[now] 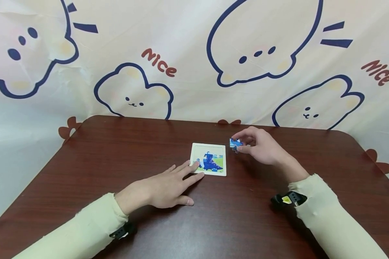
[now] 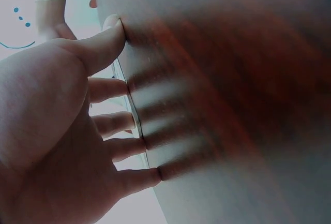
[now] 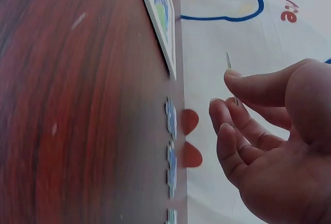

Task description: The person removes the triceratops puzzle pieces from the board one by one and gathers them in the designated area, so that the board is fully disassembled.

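Note:
A square white-framed jigsaw puzzle (image 1: 224,162) lies flat on the table, with a blue dinosaur picture inside. My left hand (image 1: 166,187) lies with spread, straight fingers at its lower left corner. One fingertip reaches over the picture; the thumb rests on the tabletop. To the right of the frame, my right hand (image 1: 262,147) pinches a blue puzzle piece (image 1: 235,143) between thumb and fingers. That held puzzle piece (image 3: 228,60) appears edge-on in the right wrist view, raised off the table. Below it several loose puzzle pieces (image 3: 171,169) lie on the tabletop.
The dark brown wooden table (image 1: 84,169) has rounded far corners. Directly behind it hangs a pale cloth (image 1: 194,43) printed with cartoon shapes and lettering. Dark wrist devices sit on both sleeves, including the one by the right cuff (image 1: 290,199).

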`<move>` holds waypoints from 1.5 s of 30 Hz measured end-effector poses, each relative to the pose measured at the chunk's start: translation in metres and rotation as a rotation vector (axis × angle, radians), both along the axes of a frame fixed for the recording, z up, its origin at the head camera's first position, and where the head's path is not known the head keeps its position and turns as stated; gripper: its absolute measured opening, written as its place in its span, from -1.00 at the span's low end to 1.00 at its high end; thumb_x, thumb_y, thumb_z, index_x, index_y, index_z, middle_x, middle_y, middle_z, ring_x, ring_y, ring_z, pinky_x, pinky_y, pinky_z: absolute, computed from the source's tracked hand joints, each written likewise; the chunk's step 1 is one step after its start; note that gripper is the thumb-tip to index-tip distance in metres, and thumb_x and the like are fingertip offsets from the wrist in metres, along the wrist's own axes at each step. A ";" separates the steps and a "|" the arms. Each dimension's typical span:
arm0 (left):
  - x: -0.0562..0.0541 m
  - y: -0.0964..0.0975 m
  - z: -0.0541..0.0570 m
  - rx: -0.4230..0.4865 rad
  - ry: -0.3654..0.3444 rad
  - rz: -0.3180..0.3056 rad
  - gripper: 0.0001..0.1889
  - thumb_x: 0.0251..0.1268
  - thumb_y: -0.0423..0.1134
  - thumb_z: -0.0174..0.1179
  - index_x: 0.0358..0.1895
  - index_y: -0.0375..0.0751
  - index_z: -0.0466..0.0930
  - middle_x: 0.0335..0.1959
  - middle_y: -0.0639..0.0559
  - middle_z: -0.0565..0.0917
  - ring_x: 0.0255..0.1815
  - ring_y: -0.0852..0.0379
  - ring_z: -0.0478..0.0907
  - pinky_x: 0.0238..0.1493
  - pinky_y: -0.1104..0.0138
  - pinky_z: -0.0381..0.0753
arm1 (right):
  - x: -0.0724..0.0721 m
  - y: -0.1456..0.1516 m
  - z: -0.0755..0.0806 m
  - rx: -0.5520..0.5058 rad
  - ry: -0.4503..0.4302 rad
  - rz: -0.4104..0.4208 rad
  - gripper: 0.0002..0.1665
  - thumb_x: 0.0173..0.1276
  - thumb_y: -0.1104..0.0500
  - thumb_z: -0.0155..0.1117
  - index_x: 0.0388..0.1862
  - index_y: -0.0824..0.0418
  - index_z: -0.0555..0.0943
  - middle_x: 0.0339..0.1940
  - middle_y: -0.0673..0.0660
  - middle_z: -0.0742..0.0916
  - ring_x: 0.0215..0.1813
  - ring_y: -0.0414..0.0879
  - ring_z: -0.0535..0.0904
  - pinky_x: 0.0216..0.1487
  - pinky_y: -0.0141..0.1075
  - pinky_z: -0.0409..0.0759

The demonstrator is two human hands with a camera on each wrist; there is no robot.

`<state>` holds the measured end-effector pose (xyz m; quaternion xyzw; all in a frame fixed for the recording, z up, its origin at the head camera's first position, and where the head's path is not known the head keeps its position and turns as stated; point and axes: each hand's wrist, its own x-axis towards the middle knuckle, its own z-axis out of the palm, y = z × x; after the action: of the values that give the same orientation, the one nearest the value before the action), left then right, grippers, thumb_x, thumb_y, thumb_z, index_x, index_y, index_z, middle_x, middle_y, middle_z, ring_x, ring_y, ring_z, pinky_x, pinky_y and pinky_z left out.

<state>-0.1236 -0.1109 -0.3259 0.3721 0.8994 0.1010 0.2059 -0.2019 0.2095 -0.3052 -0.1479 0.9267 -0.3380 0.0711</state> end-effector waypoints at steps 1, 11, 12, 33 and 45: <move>0.000 0.000 0.000 0.000 0.001 0.000 -0.21 0.62 0.12 0.15 0.74 0.00 0.07 0.81 -0.11 -0.10 0.82 -0.24 -0.19 0.68 -0.31 0.05 | 0.000 0.002 0.000 0.001 0.001 -0.003 -0.59 0.52 0.22 0.37 0.31 0.06 0.68 0.20 0.20 0.70 0.16 0.13 0.64 0.08 -0.14 0.66; 0.001 0.000 0.000 0.000 0.004 0.001 -0.22 0.63 0.11 0.15 0.74 -0.01 0.08 0.81 -0.12 -0.09 0.82 -0.25 -0.17 0.68 -0.31 0.06 | 0.003 0.013 -0.002 0.025 0.009 -0.030 -0.59 0.54 0.25 0.35 0.32 0.08 0.66 0.22 0.21 0.68 0.17 0.14 0.61 0.06 -0.17 0.68; 0.001 0.000 0.000 0.003 0.006 0.000 -0.22 0.62 0.11 0.15 0.74 -0.01 0.08 0.81 -0.13 -0.09 0.82 -0.26 -0.16 0.67 -0.31 0.06 | 0.003 0.014 -0.002 0.024 0.007 -0.029 -0.59 0.53 0.25 0.35 0.32 0.09 0.66 0.21 0.22 0.68 0.16 0.14 0.61 0.04 -0.19 0.67; 0.000 -0.001 -0.001 0.009 0.007 -0.005 -0.22 0.62 0.11 0.15 0.74 -0.02 0.08 0.81 -0.13 -0.09 0.81 -0.27 -0.17 0.66 -0.34 0.06 | 0.012 0.016 -0.018 0.097 -0.064 0.053 -0.65 0.44 0.23 0.45 0.18 0.12 0.72 -0.01 0.19 0.68 -0.11 0.02 0.55 -0.16 -0.20 0.55; 0.000 -0.002 0.000 0.014 0.009 -0.016 -0.21 0.63 0.11 0.13 0.74 -0.04 0.07 0.81 -0.15 -0.09 0.81 -0.28 -0.15 0.65 -0.36 0.08 | 0.010 0.011 -0.022 0.103 -0.083 0.089 -0.64 0.36 0.25 0.52 0.13 0.18 0.75 -0.03 0.19 0.71 -0.07 -0.02 0.58 -0.05 -0.24 0.59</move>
<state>-0.1233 -0.1127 -0.3255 0.3811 0.8966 0.1040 0.2000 -0.1924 0.2200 -0.3274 -0.1710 0.9316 -0.2922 0.1323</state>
